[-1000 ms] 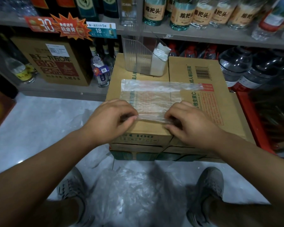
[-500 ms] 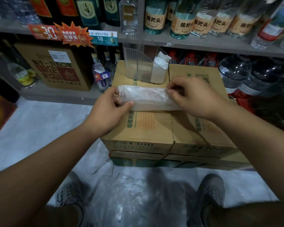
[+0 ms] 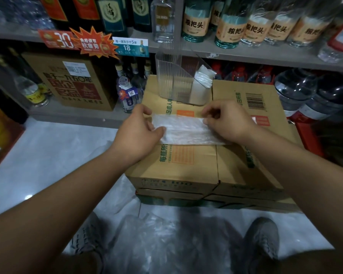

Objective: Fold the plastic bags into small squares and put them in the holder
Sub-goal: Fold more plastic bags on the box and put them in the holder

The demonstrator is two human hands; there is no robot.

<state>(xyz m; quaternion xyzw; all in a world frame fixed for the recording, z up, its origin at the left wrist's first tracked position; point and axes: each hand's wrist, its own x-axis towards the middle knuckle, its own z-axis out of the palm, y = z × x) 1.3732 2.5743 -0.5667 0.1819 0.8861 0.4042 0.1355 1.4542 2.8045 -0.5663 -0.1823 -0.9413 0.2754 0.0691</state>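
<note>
On the head camera I see the left hand pinching the left end of the plastic bag, thumb on top. The right hand pinches its right end. Between them the bag lies as a folded strip across the cardboard boxes. Just beyond both hands stands the clear holder, with folded bags in it.

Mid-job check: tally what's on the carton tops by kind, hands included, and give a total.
bag strip, part folded: 1
clear holder: 1
stack of folded bags in the holder: 1 (single bags cannot be counted)
hands pinching the strip's ends, left hand and right hand: 2
Total: 5
</note>
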